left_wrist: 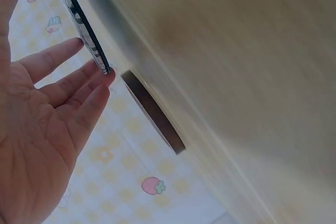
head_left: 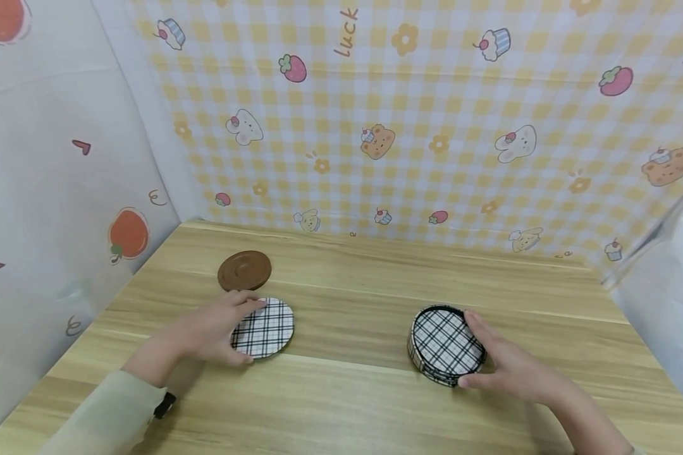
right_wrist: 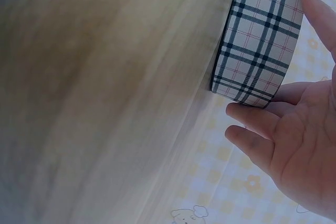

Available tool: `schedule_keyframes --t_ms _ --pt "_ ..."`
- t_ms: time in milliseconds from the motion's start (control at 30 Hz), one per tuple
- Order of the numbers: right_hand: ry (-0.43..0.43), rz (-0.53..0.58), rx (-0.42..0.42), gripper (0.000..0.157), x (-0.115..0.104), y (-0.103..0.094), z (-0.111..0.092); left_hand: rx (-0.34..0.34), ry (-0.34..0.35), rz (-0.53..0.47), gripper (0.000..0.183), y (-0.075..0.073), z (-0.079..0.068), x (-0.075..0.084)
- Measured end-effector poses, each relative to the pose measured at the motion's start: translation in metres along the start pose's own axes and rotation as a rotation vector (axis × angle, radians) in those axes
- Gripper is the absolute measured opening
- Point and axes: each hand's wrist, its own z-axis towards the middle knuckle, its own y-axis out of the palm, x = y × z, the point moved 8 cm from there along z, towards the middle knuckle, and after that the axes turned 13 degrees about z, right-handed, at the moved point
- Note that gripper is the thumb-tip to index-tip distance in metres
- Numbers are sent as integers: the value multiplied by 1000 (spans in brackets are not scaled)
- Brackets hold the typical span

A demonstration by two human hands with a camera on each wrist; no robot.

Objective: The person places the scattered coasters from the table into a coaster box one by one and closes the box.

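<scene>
A round black-and-white plaid coaster point(head_left: 264, 328) lies between the thumb and fingers of my left hand point(head_left: 223, 325), which grips it by the rim from the left. In the left wrist view the coaster point(left_wrist: 86, 30) shows edge-on, with fingertips at its rim. To the right stands a round plaid coaster holder point(head_left: 418, 354) with a stack of matching coasters point(head_left: 448, 341) inside. My right hand point(head_left: 506, 363) holds it from its right side, thumb near the front and fingers towards the back. Its tall plaid wall point(right_wrist: 257, 40) fills the top of the right wrist view.
A brown round disc point(head_left: 245, 270) with a ringed centre lies just behind my left hand on the wood-grain table point(head_left: 341, 404). Yellow checked cloth point(head_left: 341, 114) rises along the table's back edge. Pale printed sheeting point(head_left: 51, 177) hangs at the left.
</scene>
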Motion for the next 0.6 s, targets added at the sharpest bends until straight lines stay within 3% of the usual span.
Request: schedule_keyframes --t_ms 600 --pt "-1 -20 6 117 -1 -1 0 -46 79 -39 93 5 25 30"
